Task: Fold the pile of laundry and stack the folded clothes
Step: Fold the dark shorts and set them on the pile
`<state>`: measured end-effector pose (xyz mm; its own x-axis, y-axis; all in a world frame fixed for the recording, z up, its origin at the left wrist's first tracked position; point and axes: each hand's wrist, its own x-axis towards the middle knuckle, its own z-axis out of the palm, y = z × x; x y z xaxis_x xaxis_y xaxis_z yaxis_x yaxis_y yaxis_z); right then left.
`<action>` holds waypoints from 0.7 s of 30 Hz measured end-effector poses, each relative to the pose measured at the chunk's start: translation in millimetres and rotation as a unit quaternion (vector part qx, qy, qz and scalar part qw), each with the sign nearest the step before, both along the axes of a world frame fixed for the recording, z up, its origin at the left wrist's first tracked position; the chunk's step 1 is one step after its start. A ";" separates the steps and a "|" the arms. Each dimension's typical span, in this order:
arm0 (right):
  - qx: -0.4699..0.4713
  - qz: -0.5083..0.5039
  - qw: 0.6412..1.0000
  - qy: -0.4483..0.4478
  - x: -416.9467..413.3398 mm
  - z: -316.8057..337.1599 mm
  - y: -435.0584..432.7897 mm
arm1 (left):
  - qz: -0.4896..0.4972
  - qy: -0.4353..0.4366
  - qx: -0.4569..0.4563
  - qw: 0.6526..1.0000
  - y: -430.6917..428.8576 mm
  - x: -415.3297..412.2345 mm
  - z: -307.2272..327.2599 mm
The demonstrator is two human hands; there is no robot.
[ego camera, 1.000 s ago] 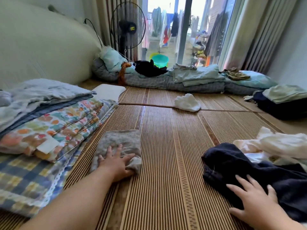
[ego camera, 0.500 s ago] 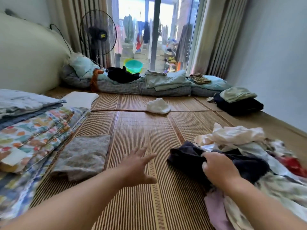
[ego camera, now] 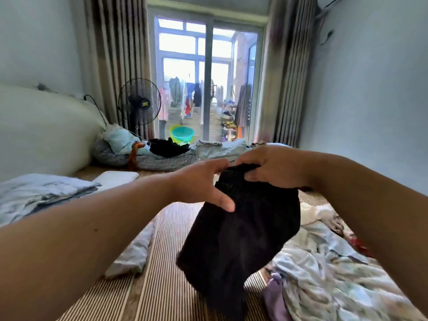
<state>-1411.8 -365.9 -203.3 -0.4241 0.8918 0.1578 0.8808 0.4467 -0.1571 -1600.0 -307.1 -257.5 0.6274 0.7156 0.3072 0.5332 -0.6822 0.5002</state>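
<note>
A dark navy garment [ego camera: 240, 239] hangs in the air in front of me, above the striped mat [ego camera: 162, 288]. My right hand [ego camera: 273, 167] is closed on its top edge. My left hand [ego camera: 203, 184] pinches the same edge just to the left, thumb pressed on the cloth. The unfolded laundry pile [ego camera: 324, 262], pale floral and white pieces, lies on the mat at the lower right, under my right forearm. A folded grey cloth [ego camera: 136, 251] rests on the mat to the left, partly hidden by my left forearm.
Folded bedding [ego camera: 34, 193] and a white pillow [ego camera: 115, 178] sit at the left, by a cream padded headboard [ego camera: 46, 135]. Rumpled quilts [ego camera: 162, 158], a standing fan [ego camera: 139, 105] and a green basin [ego camera: 181, 134] are by the glass door.
My left hand left the folded grey cloth and joined the right on the dark garment. Both hands raised it off the pile into the air. My view tilted up.
</note>
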 end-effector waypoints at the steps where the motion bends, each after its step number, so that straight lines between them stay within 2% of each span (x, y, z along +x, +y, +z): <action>1: -0.005 0.010 1.000 0.013 -1.3 4.4 -3.3 | -0.014 -0.006 -0.021 1.000 -3.7 -4.1 7.8; 4: -0.013 0.046 0.998 0.044 -5.8 15.0 -15.1 | -0.064 -0.018 -0.137 0.988 -13.6 -17.2 23.2; 7: -0.024 0.061 0.996 0.053 -8.1 20.8 -23.3 | -0.048 0.035 -0.151 0.987 -25.6 -24.7 36.3; 10: -0.027 0.040 0.998 0.028 -9.0 21.8 -25.9 | 0.015 0.055 -0.096 0.994 -35.6 -27.6 49.1; 14: -0.036 -0.006 0.999 -0.029 -9.9 -3.6 -22.2 | 0.109 0.131 0.055 0.984 -47.7 -37.0 68.1; 16: -0.053 0.011 0.998 0.014 -9.8 -19.0 -17.9 | 0.135 0.153 0.097 0.974 -51.2 -43.5 77.7; 18: -0.021 0.009 0.997 0.068 -8.9 -18.9 -14.2 | 0.156 0.209 0.138 0.955 -55.0 -52.6 88.4; 21: 0.074 -0.022 0.984 0.163 -2.8 4.0 -8.1 | 0.190 0.339 0.208 0.898 -56.6 -72.2 103.5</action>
